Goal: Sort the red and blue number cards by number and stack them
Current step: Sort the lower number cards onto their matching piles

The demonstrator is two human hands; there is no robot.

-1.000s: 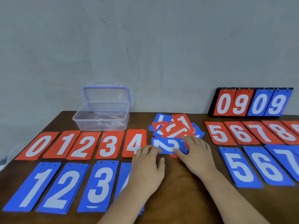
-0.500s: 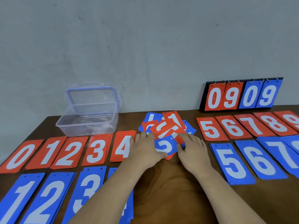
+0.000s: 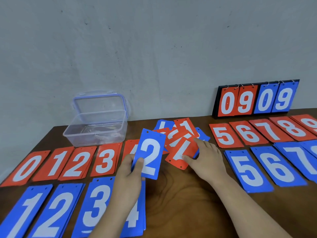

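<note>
My left hand point(image 3: 130, 170) pinches a blue 2 card point(image 3: 149, 153) and holds it upright above the table, in front of the red 4 stack. My right hand point(image 3: 204, 157) rests on a red 7 card point(image 3: 181, 152) at the front of the unsorted pile point(image 3: 180, 133), thumb on its lower edge. Red stacks 0 to 3 point(image 3: 68, 162) lie in a row at left. Blue stacks 1 to 4 sit nearer me, among them the blue 2 stack point(image 3: 53, 213). At right lie red stacks 5 to 9 point(image 3: 260, 131) and blue stacks from 5 upward point(image 3: 248, 170).
A clear plastic box point(image 3: 96, 133) with its lid open stands at the back left. A flip scoreboard point(image 3: 255, 98) showing 09 09 leans against the wall at back right. Bare brown table point(image 3: 180, 194) shows between my forearms.
My left hand has lifted the blue 2 card off the pile and turned it upright. My right hand has shifted onto the red 7 card. The view has tilted.
</note>
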